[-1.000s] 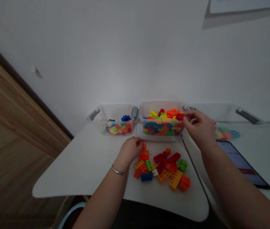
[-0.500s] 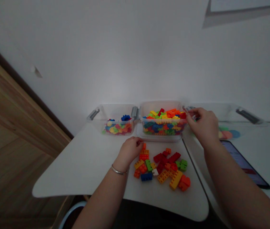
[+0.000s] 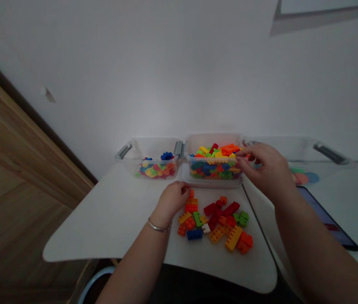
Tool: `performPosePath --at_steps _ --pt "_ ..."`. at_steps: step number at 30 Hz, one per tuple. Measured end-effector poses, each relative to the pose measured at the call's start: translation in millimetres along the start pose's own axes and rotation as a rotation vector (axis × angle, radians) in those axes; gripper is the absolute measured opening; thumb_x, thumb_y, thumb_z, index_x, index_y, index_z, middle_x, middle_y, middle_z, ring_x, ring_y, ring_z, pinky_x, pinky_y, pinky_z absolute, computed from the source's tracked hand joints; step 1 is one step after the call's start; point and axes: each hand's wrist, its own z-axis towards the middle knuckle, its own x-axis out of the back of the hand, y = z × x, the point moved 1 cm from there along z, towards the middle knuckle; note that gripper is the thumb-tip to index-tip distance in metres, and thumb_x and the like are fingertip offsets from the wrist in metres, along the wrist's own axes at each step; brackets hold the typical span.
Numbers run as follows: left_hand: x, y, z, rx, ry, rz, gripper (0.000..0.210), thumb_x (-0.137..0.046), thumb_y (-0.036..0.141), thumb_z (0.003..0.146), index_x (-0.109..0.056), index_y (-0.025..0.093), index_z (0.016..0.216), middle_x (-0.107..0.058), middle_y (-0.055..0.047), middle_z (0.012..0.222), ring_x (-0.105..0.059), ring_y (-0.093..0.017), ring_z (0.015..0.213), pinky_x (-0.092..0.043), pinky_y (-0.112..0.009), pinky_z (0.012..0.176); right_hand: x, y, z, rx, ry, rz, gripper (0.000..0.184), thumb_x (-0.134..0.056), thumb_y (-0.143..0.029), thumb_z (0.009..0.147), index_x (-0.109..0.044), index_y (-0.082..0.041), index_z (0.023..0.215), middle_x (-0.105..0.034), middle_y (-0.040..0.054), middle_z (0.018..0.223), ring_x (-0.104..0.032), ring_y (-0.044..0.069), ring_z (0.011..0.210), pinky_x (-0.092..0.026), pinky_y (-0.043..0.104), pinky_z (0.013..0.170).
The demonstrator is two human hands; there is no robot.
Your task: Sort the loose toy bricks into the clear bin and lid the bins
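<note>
Left to right: clear box of small pieces [image 3: 156,145], beyond and left of the left hand; left hand [image 3: 173,200] at the surface [image 3: 109,223], fingertips drawn narrow beside a small orange brick [image 3: 192,193], grip uncertain; loose bricks [image 3: 215,221], mostly right of that hand and nearer the person. The brick box [image 3: 213,139], long axis crosswise, extends leftward from the right hand [image 3: 269,171], the nearer hand at its right end; thumb and forefinger narrow, contents indeterminable. Tablet [image 3: 327,221], right of that hand.

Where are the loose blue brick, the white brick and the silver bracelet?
Loose blue brick [image 3: 194,234], head view: visible middle.
White brick [image 3: 205,229], head view: visible middle.
Silver bracelet [image 3: 157,228], head view: front of band.
</note>
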Motion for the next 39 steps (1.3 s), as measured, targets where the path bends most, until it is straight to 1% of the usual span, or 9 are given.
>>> performPosePath --at_steps 2,4,6,11,15,22,28,34,39 --pt "-0.4 -0.1 0.3 -0.004 0.000 -0.006 0.027 -0.051 0.022 0.085 -0.073 0.016 0.099 -0.072 -0.009 0.095 -0.065 -0.020 0.086 -0.047 -0.028 0.079 -0.8 -9.9 -1.1 0.066 -0.192 0.053 0.013 -0.055 -0.025 0.085 -0.067 -0.020 0.086 -0.068 0.0054 0.083 -0.062 0.019 0.079 -0.047 0.032 0.071" --pt "-0.4 0.0 0.3 -0.008 0.005 -0.012 0.027 -0.051 0.023 0.085 -0.073 0.016 0.100 -0.072 -0.009 0.096 -0.065 -0.019 0.086 -0.047 -0.028 0.079 -6.3 -15.8 -3.8 0.115 -0.447 0.061 0.013 -0.056 -0.024 0.085 -0.068 -0.022 0.089 -0.069 0.0043 0.089 -0.064 0.019 0.083 -0.047 0.031 0.074" --pt "0.4 0.8 -0.2 -0.011 0.007 -0.012 0.027 -0.051 0.022 0.085 -0.073 0.016 0.100 -0.072 -0.009 0.097 -0.065 -0.019 0.087 -0.047 -0.028 0.080 -13.8 -18.4 -7.0 0.113 -0.652 0.016 0.013 -0.057 -0.023 0.084 -0.069 -0.023 0.090 -0.071 0.0038 0.096 -0.065 0.020 0.089 -0.048 0.031 0.077" --pt "2.3 3.1 -1.2 0.002 -0.006 -0.013 0.027 -0.051 0.023 0.086 -0.073 0.016 0.099 -0.072 -0.010 0.096 -0.065 -0.019 0.084 -0.048 -0.028 0.077 -29.9 -17.7 -15.1 -0.029 -0.942 -0.121 0.021 -0.059 -0.022 0.081 -0.070 -0.023 0.099 -0.073 0.0042 0.104 -0.066 0.024 0.096 -0.048 0.032 0.075" --pt "0.9 1.5 -0.5 -0.007 0.010 -0.008 0.027 -0.051 0.023 0.085 -0.074 0.016 0.099 -0.072 -0.010 0.096 -0.065 -0.020 0.087 -0.048 -0.029 0.080 -40.6 -16.2 -22.6 -0.066 -1.107 -0.185 0.024 -0.058 -0.025 0.081 -0.071 -0.022 0.101 -0.074 0.0070 0.102 -0.068 0.025 0.093 -0.048 0.032 0.071" --pt "-0.5 -1.1 -0.5 -0.018 0.007 0.001 0.026 -0.052 0.023 0.085 -0.074 0.016 0.097 -0.072 -0.009 0.094 -0.065 -0.019 0.084 -0.048 -0.028 0.077 -50.3 -21.9 -24.5 -0.072 -1.166 -0.233 0.022 -0.056 -0.020 0.080 -0.072 -0.018 0.095 -0.074 0.0114 0.100 -0.068 0.027 0.092 -0.048 0.032 0.070" --pt "-0.7 -1.4 -0.1 -0.020 0.016 0.016 0.027 -0.051 0.024 0.086 -0.074 0.017 0.098 -0.072 -0.009 0.095 -0.065 -0.019 0.085 -0.048 -0.028 0.078 -51.2 -19.9 -24.1 -0.102 -1.146 -0.243 0.021 -0.056 -0.021 0.080 -0.071 -0.020 0.095 -0.074 0.0092 0.100 -0.069 0.026 0.092 -0.048 0.031 0.069" --pt "-1.1 -1.5 0.1 -0.020 0.015 0.013 0.027 -0.050 0.025 0.086 -0.074 0.017 0.098 -0.072 -0.009 0.095 -0.065 -0.020 0.086 -0.048 -0.029 0.080 -49.2 -20.3 -23.4 -0.077 -1.120 -0.233 0.019 -0.056 -0.023 0.082 -0.072 -0.020 0.092 -0.074 0.0099 0.099 -0.069 0.025 0.090 -0.047 0.030 0.068" --pt "-1.5 -2.4 -0.7 -0.028 0.012 0.014 0.028 -0.050 0.025 0.086 -0.073 0.017 0.098 -0.072 -0.009 0.095 -0.065 -0.020 0.086 -0.048 -0.029 0.080 -44.3 -19.2 -19.5 -0.038 -0.997 -0.186 0.019 -0.053 -0.024 0.085 -0.071 -0.021 0.088 -0.074 0.0076 0.093 -0.069 0.024 0.088 -0.045 0.029 0.065"
